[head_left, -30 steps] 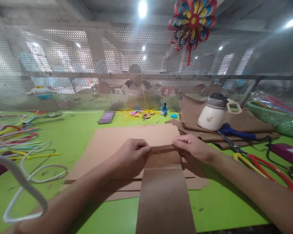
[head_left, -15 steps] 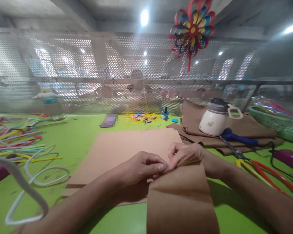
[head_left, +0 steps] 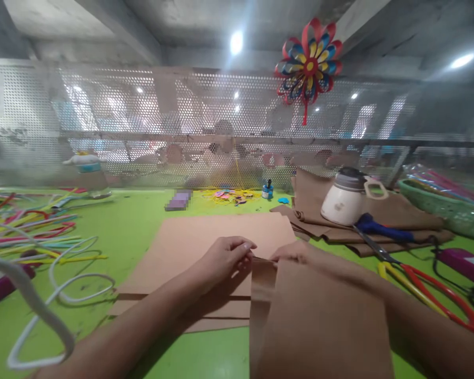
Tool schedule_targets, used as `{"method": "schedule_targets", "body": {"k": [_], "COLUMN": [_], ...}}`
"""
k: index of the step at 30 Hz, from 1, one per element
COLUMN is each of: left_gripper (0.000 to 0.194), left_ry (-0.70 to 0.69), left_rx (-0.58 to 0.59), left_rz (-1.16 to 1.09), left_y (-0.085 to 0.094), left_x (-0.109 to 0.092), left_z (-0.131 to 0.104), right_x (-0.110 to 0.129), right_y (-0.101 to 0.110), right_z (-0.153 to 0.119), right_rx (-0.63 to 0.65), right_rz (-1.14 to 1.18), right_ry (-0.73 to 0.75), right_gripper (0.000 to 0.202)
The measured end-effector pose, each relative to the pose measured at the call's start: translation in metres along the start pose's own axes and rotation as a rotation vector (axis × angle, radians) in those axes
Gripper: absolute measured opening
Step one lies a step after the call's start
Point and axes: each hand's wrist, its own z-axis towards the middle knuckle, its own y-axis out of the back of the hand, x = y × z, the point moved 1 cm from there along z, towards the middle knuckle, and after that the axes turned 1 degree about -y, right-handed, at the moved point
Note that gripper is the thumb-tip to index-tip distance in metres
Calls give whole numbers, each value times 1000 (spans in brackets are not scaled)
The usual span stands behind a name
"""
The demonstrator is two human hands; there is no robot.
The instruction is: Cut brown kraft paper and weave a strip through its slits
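Note:
A folded brown sheet (head_left: 327, 321) hangs toward me at the front centre, its narrower flap on the left side. My left hand (head_left: 231, 255) is closed at the sheet's upper left corner, thumb against fingers. Along the top edge, my right hand (head_left: 296, 252) grips the sheet, its fingers partly hidden behind it. Beneath and behind both hands, a stack of flat brown sheets (head_left: 205, 231) lies on the green table (head_left: 217, 350).
On the right are red and yellow scissors (head_left: 395, 263), a white jug (head_left: 343, 202) on dark brown folded material (head_left: 308, 197), and a green basket (head_left: 438, 205). Coloured strips (head_left: 35, 237) and a white cord (head_left: 31, 295) lie left. A paper flower (head_left: 310, 66) hangs above.
The held sheet has opened out to the right, its bunched top now flatter. My left hand has moved slightly left and up. The whole view has shifted a little.

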Motion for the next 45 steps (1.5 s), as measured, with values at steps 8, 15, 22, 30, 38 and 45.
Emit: {"method": "schedule_targets", "body": {"k": [8,15,22,30,38,45], "left_gripper": [31,37,34,31,31,26], "left_ry": [-146,-382,-401,-422,-350,-334], "left_rx": [111,38,57,123,157,62], "left_rz": [795,1101,1180,1172,1103,1147], "left_y": [0,-5,-6,-2,4,7], "left_x": [-7,-13,-3,-2,-10,9], "left_z": [1,-6,-5,-4,6,13], "right_x": [-2,-7,-9,-9,-13,-26], "right_y": [-8,-22,-37,-13,-1,-15], "right_z": [5,8,7,4,9,12], "right_rx": [-54,-132,-194,-35,-41,-54], "right_rz": [-47,53,-1,-161,-46,-122], "right_ry": [-9,13,32,97,2,18], "right_gripper": [24,29,26,17,16,16]}}
